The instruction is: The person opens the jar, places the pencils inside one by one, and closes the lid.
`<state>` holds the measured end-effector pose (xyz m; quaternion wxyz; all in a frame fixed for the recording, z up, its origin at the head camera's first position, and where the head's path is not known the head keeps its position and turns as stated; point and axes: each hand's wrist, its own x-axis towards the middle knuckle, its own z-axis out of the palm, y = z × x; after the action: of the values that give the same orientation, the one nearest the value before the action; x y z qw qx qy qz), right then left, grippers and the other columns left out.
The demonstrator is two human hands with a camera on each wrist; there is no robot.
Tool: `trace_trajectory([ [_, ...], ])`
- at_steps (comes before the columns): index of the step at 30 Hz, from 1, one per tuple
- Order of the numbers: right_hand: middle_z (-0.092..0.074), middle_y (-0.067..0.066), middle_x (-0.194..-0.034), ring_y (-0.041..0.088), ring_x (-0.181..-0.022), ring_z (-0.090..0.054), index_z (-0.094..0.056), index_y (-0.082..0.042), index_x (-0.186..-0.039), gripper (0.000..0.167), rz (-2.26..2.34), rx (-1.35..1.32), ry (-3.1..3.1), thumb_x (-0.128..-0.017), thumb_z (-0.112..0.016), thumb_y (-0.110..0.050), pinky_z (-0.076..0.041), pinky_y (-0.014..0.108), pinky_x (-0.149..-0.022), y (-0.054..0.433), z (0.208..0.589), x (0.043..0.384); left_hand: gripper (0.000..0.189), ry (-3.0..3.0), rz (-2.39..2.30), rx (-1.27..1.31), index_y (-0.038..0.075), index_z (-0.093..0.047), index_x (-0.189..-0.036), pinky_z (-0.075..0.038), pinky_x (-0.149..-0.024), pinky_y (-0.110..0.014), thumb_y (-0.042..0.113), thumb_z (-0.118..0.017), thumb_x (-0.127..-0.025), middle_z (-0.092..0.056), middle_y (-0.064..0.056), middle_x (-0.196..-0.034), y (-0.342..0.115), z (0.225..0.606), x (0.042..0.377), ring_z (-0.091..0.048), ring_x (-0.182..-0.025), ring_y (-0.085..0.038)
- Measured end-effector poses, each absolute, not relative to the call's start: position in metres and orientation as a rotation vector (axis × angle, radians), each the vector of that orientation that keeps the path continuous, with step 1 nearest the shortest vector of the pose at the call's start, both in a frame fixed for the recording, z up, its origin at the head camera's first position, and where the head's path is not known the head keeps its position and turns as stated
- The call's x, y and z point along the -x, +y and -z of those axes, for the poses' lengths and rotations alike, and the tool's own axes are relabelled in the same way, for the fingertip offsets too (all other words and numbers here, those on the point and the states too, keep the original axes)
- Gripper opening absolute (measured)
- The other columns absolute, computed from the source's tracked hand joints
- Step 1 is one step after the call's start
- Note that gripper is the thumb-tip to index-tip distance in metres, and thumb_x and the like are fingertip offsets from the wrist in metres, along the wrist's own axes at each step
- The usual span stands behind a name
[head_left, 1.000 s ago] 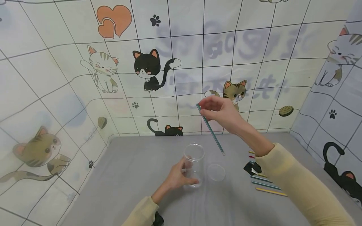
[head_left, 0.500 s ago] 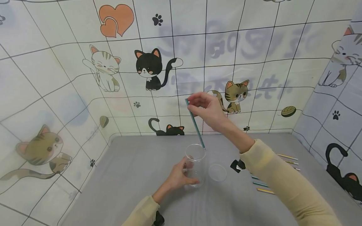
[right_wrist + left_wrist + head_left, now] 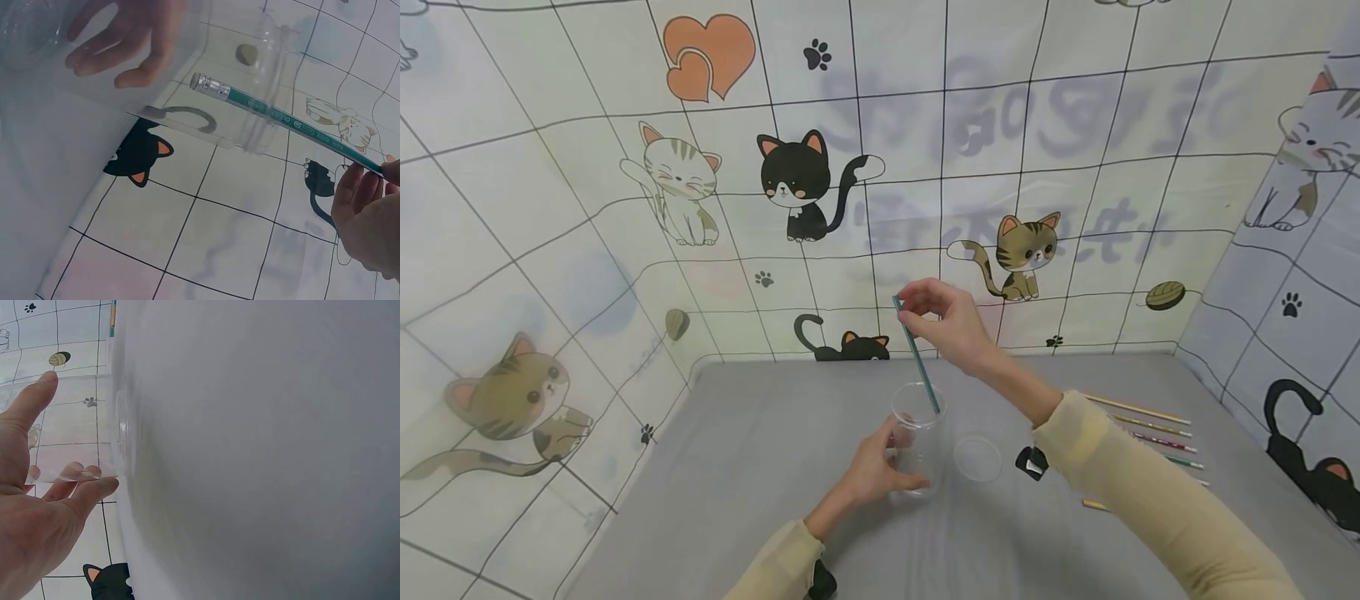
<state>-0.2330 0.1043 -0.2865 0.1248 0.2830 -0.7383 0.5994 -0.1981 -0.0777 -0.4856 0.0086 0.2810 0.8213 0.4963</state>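
In the head view, a person's right hand (image 3: 951, 329) pinches a slim teal-green wooden pencil (image 3: 917, 354) near its upper end, above a tall, clear, open-topped plastic cylinder (image 3: 925, 454). The left hand (image 3: 871, 468) grips the cylinder's lower part and holds it upright on the grey cloth-covered table (image 3: 760, 442). The hands are apart, one above the other. The pencil's long axis is steep but tilted: its top leans left, and its lower end sits just inside the mouth, toward the right side of the rim. A clear round disc (image 3: 977, 458) lies just beside the cylinder, and several slender coloured pencils (image 3: 1138, 408) lie well to the right, partly behind the sleeve. The step in hand looks like feeding this pencil in; the next move seems to call for straightening it and lowering it before letting go.

In the left wrist view, the fingers wrap the cylinder from both sides, close to its round base (image 3: 123, 434), which stands on the table.

In the right wrist view, the pencil's silver-banded eraser end (image 3: 209, 87) leads, past the rim and pointing toward the base. Whether the pinched end is sharpened, I cannot tell.
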Motion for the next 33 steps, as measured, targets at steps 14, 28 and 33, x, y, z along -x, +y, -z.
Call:
trace_trajectory([
  [14, -0.068, 0.012, -0.092, 0.026, -0.084, -0.064, -0.065, 0.000, -0.111, 0.022, -1.711, -0.838, -2.237, -0.091, -0.068, 0.005, -0.056, 0.027, -0.069, 0.113, 0.331, 0.229, 0.083, 2.545, -1.577, -0.882, 0.011, -0.047, -0.139, -0.051, -0.096, -0.048, 0.018, -0.093, -0.071, -0.061, -0.019, -0.124, -0.077, 0.486, 0.200, -0.062, -0.114, -0.030],
  [28, -0.067, 0.005, -0.084, 0.018, -0.076, -0.063, -0.065, -0.001, -0.103, 0.022, -1.388, -0.968, -2.314, -0.084, -0.069, 0.008, -0.054, 0.034, -0.068, 0.118, 0.353, 0.227, 0.081, 2.531, -1.593, -0.875, 0.017, -0.047, -0.137, -0.050, -0.097, -0.052, 0.016, -0.093, -0.070, -0.061, -0.020, -0.125, -0.077, 0.486, 0.199, -0.061, -0.115, -0.034],
  [33, -0.066, 0.004, -0.086, 0.017, -0.076, -0.062, -0.067, -0.003, -0.098, 0.019, -1.272, -1.043, -2.327, -0.082, -0.070, 0.008, -0.055, 0.040, -0.066, 0.118, 0.353, 0.226, 0.082, 2.553, -1.576, -0.846, 0.014, -0.047, -0.138, -0.054, -0.091, -0.045, 0.017, -0.093, -0.070, -0.063, -0.016, -0.120, -0.076, 0.486, 0.200, -0.061, -0.114, -0.031],
])
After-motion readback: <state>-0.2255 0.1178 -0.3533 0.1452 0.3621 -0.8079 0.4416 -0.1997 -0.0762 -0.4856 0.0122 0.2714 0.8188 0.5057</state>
